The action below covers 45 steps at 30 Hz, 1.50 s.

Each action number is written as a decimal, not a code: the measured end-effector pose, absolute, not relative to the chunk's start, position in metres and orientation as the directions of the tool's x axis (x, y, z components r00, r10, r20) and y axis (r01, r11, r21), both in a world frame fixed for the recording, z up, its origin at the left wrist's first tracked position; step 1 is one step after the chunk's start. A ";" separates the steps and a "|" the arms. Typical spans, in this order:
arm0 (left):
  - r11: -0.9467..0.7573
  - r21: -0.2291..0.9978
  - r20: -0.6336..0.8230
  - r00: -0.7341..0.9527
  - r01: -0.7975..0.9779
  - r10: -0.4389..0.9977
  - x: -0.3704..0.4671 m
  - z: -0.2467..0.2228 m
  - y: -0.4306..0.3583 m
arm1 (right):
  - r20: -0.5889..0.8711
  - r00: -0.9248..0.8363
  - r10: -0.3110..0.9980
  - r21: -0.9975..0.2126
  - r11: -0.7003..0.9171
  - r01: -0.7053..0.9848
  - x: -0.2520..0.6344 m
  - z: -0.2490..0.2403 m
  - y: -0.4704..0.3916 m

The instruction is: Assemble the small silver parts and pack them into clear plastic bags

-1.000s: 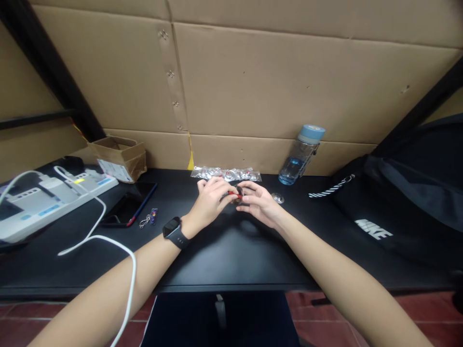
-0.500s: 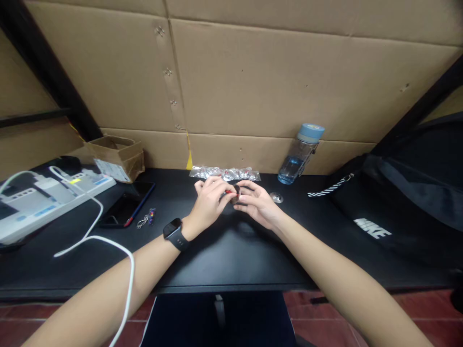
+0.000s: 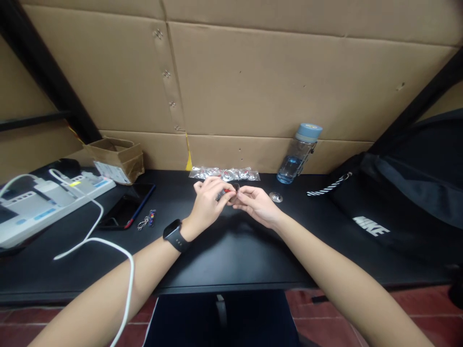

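Observation:
My left hand [image 3: 208, 202] and my right hand [image 3: 257, 203] meet over the middle of the black desk [image 3: 224, 250]. Between their fingertips they pinch a small red-and-clear part [image 3: 228, 191]; its exact shape is too small to tell. A black smartwatch [image 3: 175, 234] sits on my left wrist. Just behind the hands lies a row of clear plastic packets with red bits [image 3: 224, 174]. A small clear round piece [image 3: 276, 196] rests on the desk to the right of my right hand.
A blue-capped water bottle [image 3: 297, 155] leans against the cardboard wall. A black bag [image 3: 394, 207] fills the right side. At left are a phone [image 3: 126, 207], a keyring [image 3: 147, 220], a cardboard box [image 3: 115, 159], a power strip [image 3: 43, 205] and a white cable [image 3: 104, 241].
The hands stay together on the small part; the right fingers have closed in more tightly on it. The camera view has shifted slightly.

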<state>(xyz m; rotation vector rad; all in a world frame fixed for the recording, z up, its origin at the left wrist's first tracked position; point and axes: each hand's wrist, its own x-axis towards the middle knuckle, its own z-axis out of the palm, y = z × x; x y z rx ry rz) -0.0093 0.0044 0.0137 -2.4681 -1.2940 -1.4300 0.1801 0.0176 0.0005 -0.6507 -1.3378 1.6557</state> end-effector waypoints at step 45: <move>-0.504 0.289 -0.054 0.539 0.814 0.841 -0.108 0.018 0.061 | -0.044 -0.367 0.929 -0.393 0.321 0.862 0.324 0.015 0.076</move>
